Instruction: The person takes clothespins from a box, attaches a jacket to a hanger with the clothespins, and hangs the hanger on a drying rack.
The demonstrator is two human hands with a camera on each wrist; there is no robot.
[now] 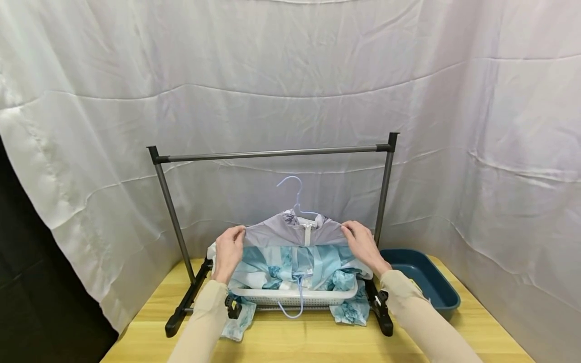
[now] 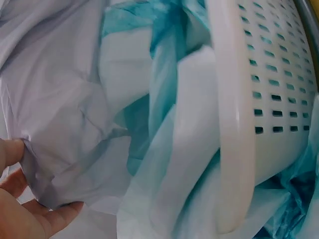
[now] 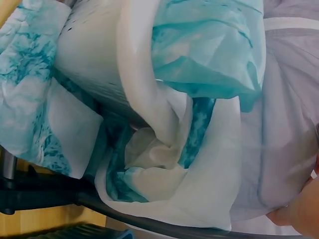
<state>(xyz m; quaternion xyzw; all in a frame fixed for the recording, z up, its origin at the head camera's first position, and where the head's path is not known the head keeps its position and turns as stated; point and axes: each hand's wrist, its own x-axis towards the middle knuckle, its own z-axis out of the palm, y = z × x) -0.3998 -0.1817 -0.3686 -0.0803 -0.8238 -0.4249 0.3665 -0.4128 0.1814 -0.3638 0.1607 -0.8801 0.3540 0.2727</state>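
Observation:
A light grey zip-up jacket [image 1: 272,233] hangs on a pale blue hanger [image 1: 299,194], whose hook points up below the rack's bar. My left hand [image 1: 229,250] pinches the jacket's left shoulder edge, thumb and fingers on the cloth in the left wrist view. At the opposite shoulder, my right hand [image 1: 364,245] grips the fabric; its fingers are mostly cut off in the right wrist view. Teal and white clothing [image 1: 327,257] lies in front, in a white perforated basket [image 1: 304,294]. A second blue hanger [image 1: 300,300] dangles its hook over the basket's front.
A dark metal clothes rack [image 1: 272,154] stands around the basket on a wooden table [image 1: 308,338]. Patterned teal sleeves [image 1: 351,307] spill past the basket onto the table. To the right sits a dark blue tub [image 1: 426,277]. Pale curtains [image 1: 290,65] enclose the back and sides.

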